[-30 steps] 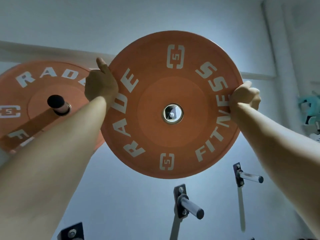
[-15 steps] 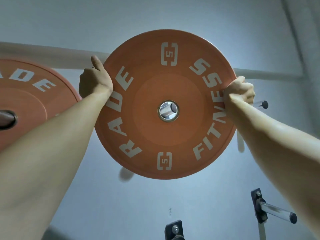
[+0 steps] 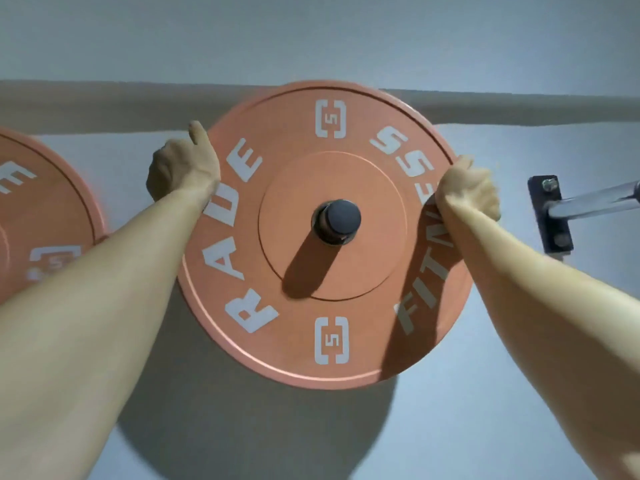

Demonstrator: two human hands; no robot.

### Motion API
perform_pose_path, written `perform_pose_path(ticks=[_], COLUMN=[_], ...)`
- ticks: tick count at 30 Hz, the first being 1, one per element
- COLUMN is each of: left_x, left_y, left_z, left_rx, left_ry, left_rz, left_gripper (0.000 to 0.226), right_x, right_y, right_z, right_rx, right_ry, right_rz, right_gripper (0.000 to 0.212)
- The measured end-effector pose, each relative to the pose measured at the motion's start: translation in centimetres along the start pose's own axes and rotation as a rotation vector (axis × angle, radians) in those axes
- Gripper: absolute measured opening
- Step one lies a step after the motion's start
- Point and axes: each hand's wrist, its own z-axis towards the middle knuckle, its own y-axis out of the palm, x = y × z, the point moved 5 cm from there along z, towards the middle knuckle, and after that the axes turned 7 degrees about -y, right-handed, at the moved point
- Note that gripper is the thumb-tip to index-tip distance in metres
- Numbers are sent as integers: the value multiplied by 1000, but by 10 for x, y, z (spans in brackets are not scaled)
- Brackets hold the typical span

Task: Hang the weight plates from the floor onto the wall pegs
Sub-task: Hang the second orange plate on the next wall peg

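At the far left, another orange plate [image 3: 41,216] hangs on the wall [image 3: 519,341], partly out of view. The left hand [image 3: 183,171] grips the near rim of the orange weight plate [image 3: 325,327], fingers curled behind it and thumb up. The plate sits on a black-capped peg [image 3: 341,217] that passes through its centre hole. The right hand [image 3: 467,192] has its fingers curled round the opposite rim. Beside it, a bare chrome peg [image 3: 588,202] juts from the wall.

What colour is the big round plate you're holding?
Orange with white letters: the big round rubber weight plate, seen in the head view.
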Motion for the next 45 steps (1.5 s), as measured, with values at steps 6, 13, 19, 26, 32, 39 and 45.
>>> perform_pose_path(ticks=[6,13,19,26,32,39,45], left_x=[-2,5,6,-16,-72,-107,-127], left_y=[48,64,60,55,56,53,50], left_z=[-7,11,4,-12,-46,-79,-99], left_rx=[219,228,213,71,32,-73,-117], left_ry=[575,499,507,432,210,42,-58], left_rz=[159,220,283,185,99,-46,-133], left_gripper=[66,69,72,72,85,92,90], right_x=[0,4,11,29,88,89,92], right_y=[69,103,112,85,69,65,73], right_z=[1,27,28,7,-40,-82,-126], right_rx=[71,15,-14,18,-103,-194,-253], right_ry=[-526,-549,-568,-599,-473,-423,-320], right_rz=[-183,-176,-130,-303,-336,-368,-303], right_gripper=[57,59,59,55,69,79,86])
